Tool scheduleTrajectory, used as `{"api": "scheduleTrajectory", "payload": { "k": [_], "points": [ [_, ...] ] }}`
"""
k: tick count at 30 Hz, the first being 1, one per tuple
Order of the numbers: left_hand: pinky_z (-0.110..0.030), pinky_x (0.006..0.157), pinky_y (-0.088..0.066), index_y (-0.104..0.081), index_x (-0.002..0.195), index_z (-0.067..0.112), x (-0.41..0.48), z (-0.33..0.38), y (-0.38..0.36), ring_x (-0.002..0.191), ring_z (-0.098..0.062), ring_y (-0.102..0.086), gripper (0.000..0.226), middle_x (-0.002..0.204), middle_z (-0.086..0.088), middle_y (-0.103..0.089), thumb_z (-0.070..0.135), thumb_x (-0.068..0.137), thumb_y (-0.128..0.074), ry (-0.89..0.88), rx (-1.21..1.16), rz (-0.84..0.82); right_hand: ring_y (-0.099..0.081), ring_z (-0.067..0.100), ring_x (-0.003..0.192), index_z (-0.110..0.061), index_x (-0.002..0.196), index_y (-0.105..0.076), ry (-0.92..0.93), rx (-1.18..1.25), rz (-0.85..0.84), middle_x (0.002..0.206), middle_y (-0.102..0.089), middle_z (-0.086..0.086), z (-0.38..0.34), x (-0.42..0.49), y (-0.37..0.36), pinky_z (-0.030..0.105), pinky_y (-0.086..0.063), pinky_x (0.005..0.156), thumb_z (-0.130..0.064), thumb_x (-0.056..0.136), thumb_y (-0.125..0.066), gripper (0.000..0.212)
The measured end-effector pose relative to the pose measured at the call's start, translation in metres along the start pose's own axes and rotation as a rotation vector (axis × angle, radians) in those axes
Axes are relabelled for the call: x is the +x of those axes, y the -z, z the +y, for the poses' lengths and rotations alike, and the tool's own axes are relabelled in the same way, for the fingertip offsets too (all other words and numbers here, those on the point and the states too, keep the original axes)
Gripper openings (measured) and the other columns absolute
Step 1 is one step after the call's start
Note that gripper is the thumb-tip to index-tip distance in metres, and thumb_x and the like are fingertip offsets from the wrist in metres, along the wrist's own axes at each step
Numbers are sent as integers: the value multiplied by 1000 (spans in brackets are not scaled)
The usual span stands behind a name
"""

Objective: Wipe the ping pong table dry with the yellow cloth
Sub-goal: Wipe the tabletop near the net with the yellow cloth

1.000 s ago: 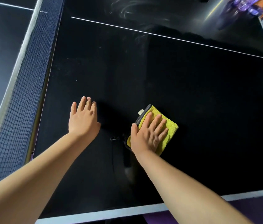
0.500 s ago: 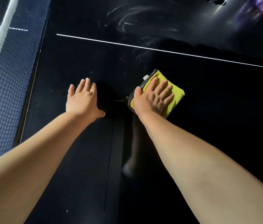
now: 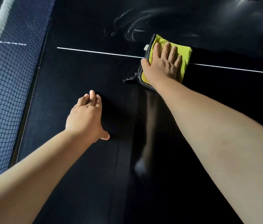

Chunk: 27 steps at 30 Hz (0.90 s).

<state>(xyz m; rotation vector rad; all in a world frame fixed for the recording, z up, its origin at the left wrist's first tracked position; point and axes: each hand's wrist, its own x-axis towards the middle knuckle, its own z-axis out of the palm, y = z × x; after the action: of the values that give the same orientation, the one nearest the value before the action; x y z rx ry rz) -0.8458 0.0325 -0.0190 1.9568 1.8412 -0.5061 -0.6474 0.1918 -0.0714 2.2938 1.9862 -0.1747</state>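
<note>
The fingers (image 3: 168,50) of the right hand (image 3: 163,65) lie straight and slightly spread, pressed flat on top of the folded, fluffy yellow cloth (image 3: 185,60) with its dark grey edging, the thumb hooked against the cloth's near-left edge; nothing is pinched, the palm simply bears down. Under those fingers the yellow cloth sits flat on the matt black ping pong worktop (image 3: 79,175), straddling the thin white line (image 3: 95,52) that runs across the surface, with a small grey corner of the fabric trailing just behind the wrist. Just beyond the fingertips, on the far side of the line, pale curved wet streaks (image 3: 137,25) glisten on the surface, and that is plainly where the water is. The left hand (image 3: 85,117) is well apart from the cloth, nearer the person, its fingers (image 3: 93,97) close together with the tips on the bare worktop and the thumb splayed out to the side; it holds nothing and looks to be propping the body for the reach. Farther to the left of that hand stands the dark mesh net (image 3: 6,102) with its white top band. The step in hand seems to be a drying stroke across the middle of the worktop, with the far part not yet wiped. The next move probably calls for pushing the cloth on over the streaks with steady, even pressure, keeping the palm flat so the fold does not bunch up.
</note>
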Motion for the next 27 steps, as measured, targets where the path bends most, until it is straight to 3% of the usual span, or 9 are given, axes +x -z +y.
{"api": "scheduleTrajectory", "payload": {
  "k": [4,10,13,16,19,22,27],
  "points": [
    [-28,111,-24,5,150,11,0,1,2,145,-19,2,130,159,-4,9,56,61,-79,4,6,-9,12,30,151,-26,158,-1,312,-61,-20,165,9,8,7,15,4,52,5,121,-50,98,-27,69],
    [-31,111,-25,4,151,13,0,0,0,145,-19,3,131,159,-1,8,52,60,-82,35,-22,-12,16,25,150,-28,157,3,556,-135,-47,165,12,4,6,-7,2,47,7,122,-49,98,-26,69],
    [-31,111,-24,4,151,14,0,-1,0,145,-17,3,131,159,1,9,51,60,-82,39,-67,1,15,24,151,-29,157,2,630,-136,-42,165,11,4,5,-34,-2,47,7,122,-50,97,-28,70],
    [-33,116,-10,3,151,15,-7,-4,-4,145,-16,7,126,158,-1,11,51,64,-80,50,-88,33,15,24,151,-28,157,1,687,-140,-46,165,10,4,6,-73,-7,47,7,122,-52,96,-28,71],
    [-35,118,-2,-2,151,11,-24,0,-15,145,-20,8,113,158,-7,9,49,73,-74,26,-31,209,17,24,150,-28,157,4,720,-177,-60,164,14,4,7,-118,-13,48,6,122,-55,96,-28,74],
    [-32,117,-6,-11,150,12,-55,4,-32,145,-21,-3,90,159,-6,-1,40,84,-65,-38,-36,346,17,26,150,-28,156,7,720,-233,-74,164,16,5,8,-167,-17,48,6,121,-58,95,-26,76],
    [-33,112,-19,-25,147,15,-111,-14,-58,140,-21,-20,71,156,-1,-20,35,88,-59,-22,-137,377,15,29,150,-25,155,10,751,-279,-76,164,14,9,14,-251,-26,50,5,121,-61,89,-10,78]
  ]
}}
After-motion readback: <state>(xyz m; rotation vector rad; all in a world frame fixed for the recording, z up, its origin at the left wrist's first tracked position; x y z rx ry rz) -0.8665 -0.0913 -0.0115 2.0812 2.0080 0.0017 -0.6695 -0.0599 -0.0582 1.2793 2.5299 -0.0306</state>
